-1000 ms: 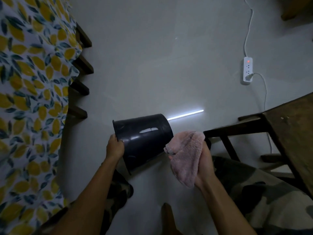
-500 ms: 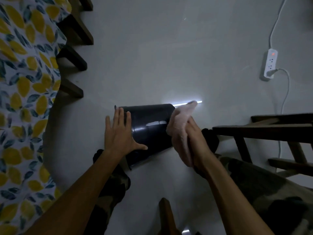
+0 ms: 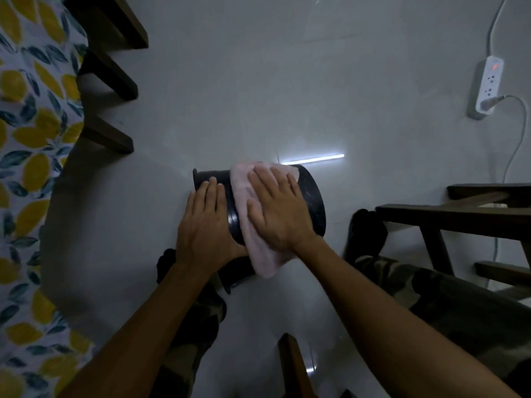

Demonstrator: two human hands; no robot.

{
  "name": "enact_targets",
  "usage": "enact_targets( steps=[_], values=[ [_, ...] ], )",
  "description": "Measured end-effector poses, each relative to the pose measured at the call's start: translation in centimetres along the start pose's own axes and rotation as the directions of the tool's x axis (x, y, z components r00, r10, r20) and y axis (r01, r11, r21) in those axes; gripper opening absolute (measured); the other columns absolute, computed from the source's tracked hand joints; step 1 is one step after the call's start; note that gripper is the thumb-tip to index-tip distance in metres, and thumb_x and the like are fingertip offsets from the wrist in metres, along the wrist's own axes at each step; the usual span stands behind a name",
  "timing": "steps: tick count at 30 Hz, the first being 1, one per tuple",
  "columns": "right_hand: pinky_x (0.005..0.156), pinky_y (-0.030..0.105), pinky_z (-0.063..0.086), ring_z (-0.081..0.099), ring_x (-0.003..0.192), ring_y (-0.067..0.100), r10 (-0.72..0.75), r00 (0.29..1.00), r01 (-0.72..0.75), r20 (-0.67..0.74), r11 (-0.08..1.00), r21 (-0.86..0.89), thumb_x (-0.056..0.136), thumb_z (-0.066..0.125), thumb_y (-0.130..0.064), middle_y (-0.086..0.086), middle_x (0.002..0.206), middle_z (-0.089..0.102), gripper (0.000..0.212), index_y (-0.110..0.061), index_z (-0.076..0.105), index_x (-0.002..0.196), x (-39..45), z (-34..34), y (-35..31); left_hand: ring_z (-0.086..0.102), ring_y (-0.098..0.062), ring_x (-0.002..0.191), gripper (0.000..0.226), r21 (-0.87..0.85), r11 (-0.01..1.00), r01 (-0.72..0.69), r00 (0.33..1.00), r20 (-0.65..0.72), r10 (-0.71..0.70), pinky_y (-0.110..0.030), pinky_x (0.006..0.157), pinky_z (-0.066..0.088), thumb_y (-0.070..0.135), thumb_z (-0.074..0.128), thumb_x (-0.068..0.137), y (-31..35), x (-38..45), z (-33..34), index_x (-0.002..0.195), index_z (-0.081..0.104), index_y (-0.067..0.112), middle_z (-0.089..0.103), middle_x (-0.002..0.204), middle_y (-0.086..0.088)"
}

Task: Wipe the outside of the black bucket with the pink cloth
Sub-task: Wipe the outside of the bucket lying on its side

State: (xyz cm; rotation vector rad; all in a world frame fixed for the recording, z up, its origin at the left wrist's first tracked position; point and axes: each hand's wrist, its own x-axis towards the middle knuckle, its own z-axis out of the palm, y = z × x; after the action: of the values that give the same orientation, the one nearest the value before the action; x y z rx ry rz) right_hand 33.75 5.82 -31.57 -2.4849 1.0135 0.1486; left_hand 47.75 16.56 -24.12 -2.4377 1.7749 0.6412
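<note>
The black bucket (image 3: 311,201) lies on its side above the grey floor, rim to the left, bottom to the right. The pink cloth (image 3: 250,225) is draped across the bucket's upper side, with one end hanging down toward me. My right hand (image 3: 277,209) lies flat on the cloth, fingers spread, pressing it against the bucket. My left hand (image 3: 205,225) rests flat on the bucket's side near the rim, fingers together and pointing away from me. Much of the bucket is hidden under both hands and the cloth.
A lemon-print cloth (image 3: 31,168) hangs over dark wooden furniture legs (image 3: 109,136) at the left. A white power strip (image 3: 488,87) with a cable lies on the floor at the far right. Dark wooden furniture (image 3: 459,214) stands to the right, and my knees in camouflage trousers (image 3: 448,305) are below.
My right hand has carried the pink cloth from the bucket's bottom end up onto its side and laid it flat there. My left hand stayed near the rim. The view has come closer.
</note>
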Motion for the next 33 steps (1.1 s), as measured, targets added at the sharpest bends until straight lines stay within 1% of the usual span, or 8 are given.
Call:
enact_targets(
  steps=[5,11,15,18,21,24,29,33],
  values=[
    [0.131,0.050,0.012,0.013,0.161,0.028,0.186,0.980,-0.181,-0.071,0.981,0.077,0.109,0.017,-0.047,0.008,0.174,0.019,0.066,-0.014,0.026,0.165,-2.8,-0.5,3.7,0.011,-0.033,0.156,0.156,0.063,0.996,0.058,0.989,0.134,-0.066,-0.046,0.128,0.010,0.099,0.057,0.048,-0.1,0.6,-0.3,0.159,0.010,0.000,0.007,0.169,-0.019],
    [0.130,0.055,0.007,-0.007,0.162,0.033,0.098,0.991,-0.091,-0.094,0.993,0.072,0.112,0.019,-0.048,0.008,0.176,-0.005,0.068,-0.015,0.002,0.168,-8.1,1.5,1.4,0.009,-0.033,0.156,0.158,0.078,0.995,0.060,0.990,0.123,-0.069,-0.046,0.128,0.007,0.103,0.050,0.047,-0.3,1.0,-0.1,0.159,0.010,-0.002,0.006,0.169,-0.019],
    [0.129,0.059,0.010,-0.004,0.162,0.035,-0.104,0.992,0.106,-0.074,0.994,0.024,0.111,0.030,-0.048,0.005,0.177,0.003,0.067,-0.018,0.011,0.168,-6.4,1.9,-0.4,0.015,-0.034,0.155,0.152,0.044,0.998,0.037,0.996,0.084,-0.041,-0.049,0.127,0.014,0.099,0.056,0.052,-0.3,0.5,0.0,0.158,0.018,-0.003,0.014,0.167,-0.021],
    [0.129,0.056,0.012,0.002,0.162,0.031,-0.150,0.988,0.151,-0.044,0.988,0.017,0.110,0.026,-0.053,0.002,0.176,0.008,0.067,-0.023,0.012,0.168,-3.0,1.1,0.3,0.026,-0.039,0.152,0.148,0.038,0.999,0.017,0.998,0.066,-0.019,-0.054,0.123,0.024,0.099,0.051,0.053,-0.4,0.3,0.0,0.154,0.028,-0.006,0.027,0.162,-0.024],
    [0.128,0.052,0.020,0.021,0.159,0.028,-0.079,0.996,0.080,-0.045,0.997,0.021,0.110,0.020,-0.053,0.006,0.172,0.026,0.063,-0.021,0.028,0.164,-0.3,0.0,1.6,0.030,-0.040,0.150,0.151,0.036,0.999,0.019,0.997,0.080,-0.022,-0.055,0.121,0.028,0.100,0.054,0.049,-0.2,0.4,0.1,0.153,0.031,-0.007,0.030,0.161,-0.025],
    [0.129,0.042,0.014,0.032,0.154,0.029,0.091,0.989,-0.085,-0.116,0.995,0.058,0.110,0.019,-0.051,0.009,0.165,0.039,0.061,-0.017,0.040,0.156,-0.1,-0.4,3.1,0.022,-0.037,0.153,0.155,0.020,0.998,0.061,0.992,0.111,-0.063,-0.052,0.124,0.022,0.097,0.062,0.046,0.2,0.5,0.1,0.157,0.022,-0.003,0.021,0.166,-0.020],
    [0.131,0.052,0.008,-0.005,0.162,0.031,0.277,0.956,-0.269,-0.101,0.959,0.088,0.111,0.018,-0.052,0.009,0.176,0.001,0.067,-0.016,0.008,0.168,-4.1,0.9,3.2,0.014,-0.034,0.155,0.160,-0.014,0.995,0.100,0.988,0.123,-0.098,-0.050,0.125,0.019,0.097,0.062,0.041,-0.6,1.0,0.2,0.160,0.013,0.002,0.012,0.169,-0.015],
    [0.126,0.062,0.018,-0.008,0.161,0.036,0.072,0.997,-0.070,-0.037,0.996,0.057,0.111,0.021,-0.052,0.010,0.176,-0.004,0.070,-0.015,0.003,0.168,-8.8,2.1,1.9,0.015,-0.035,0.155,0.159,-0.020,0.997,0.071,0.992,0.103,-0.068,-0.051,0.125,0.021,0.099,0.059,0.043,-0.2,0.8,0.7,0.159,0.015,0.001,0.014,0.169,-0.016]
  ],
)
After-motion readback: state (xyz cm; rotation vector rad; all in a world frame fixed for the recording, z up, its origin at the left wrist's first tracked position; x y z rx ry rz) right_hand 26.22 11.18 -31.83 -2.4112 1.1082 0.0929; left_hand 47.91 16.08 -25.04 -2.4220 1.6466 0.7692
